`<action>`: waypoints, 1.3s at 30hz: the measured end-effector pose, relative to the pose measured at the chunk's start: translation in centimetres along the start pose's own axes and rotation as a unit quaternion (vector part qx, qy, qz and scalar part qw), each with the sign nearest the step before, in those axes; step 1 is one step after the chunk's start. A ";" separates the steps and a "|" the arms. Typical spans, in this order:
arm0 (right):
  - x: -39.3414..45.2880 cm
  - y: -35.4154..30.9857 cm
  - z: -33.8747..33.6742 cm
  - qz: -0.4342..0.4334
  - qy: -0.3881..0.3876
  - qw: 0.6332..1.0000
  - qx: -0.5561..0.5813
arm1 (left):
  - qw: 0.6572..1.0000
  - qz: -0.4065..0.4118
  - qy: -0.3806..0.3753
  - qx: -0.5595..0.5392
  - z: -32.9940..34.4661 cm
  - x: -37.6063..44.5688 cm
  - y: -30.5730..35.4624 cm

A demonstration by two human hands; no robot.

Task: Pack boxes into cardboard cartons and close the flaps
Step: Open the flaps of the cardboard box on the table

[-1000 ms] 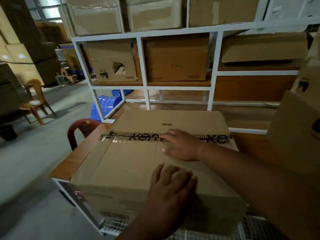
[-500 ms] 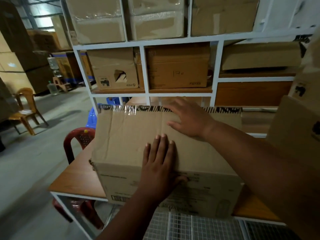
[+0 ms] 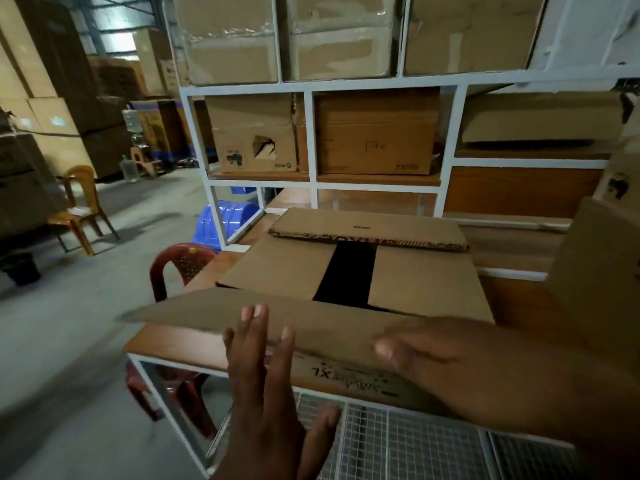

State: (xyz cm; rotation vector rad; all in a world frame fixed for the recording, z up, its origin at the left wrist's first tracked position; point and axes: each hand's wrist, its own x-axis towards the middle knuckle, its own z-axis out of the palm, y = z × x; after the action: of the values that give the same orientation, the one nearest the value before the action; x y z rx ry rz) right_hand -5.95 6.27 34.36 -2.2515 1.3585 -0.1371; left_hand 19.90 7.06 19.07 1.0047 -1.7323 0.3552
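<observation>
A white metal shelving frame (image 3: 313, 140) is seen behind a wooden tabletop (image 3: 173, 342). Stored brown boxes (image 3: 375, 133) are held in its compartments, one marked by a torn hole (image 3: 264, 147). A red plastic chair (image 3: 181, 263) is placed beside the tabletop, with stacked blue stools (image 3: 225, 220) behind it. A wooden chair (image 3: 81, 209) and water bottles (image 3: 130, 166) are shown at left on the concrete floor (image 3: 69, 323). White wire mesh (image 3: 408, 441) is visible below.

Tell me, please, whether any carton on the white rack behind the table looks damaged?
Yes: the left carton on the rack's middle shelf has a ragged hole torn in its front face.
</observation>
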 end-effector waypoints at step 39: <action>33.5 -10.2 16.7 0.211 0.274 0.914 -0.213 | 0.943 0.075 -0.295 0.137 -6.1 6.1 -47.1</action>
State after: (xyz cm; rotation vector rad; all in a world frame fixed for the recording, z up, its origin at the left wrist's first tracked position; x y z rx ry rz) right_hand 24.44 -12.36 19.04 -2.2745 2.3422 -0.3738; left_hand 59.27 -20.09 16.23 1.2707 -2.3569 0.4281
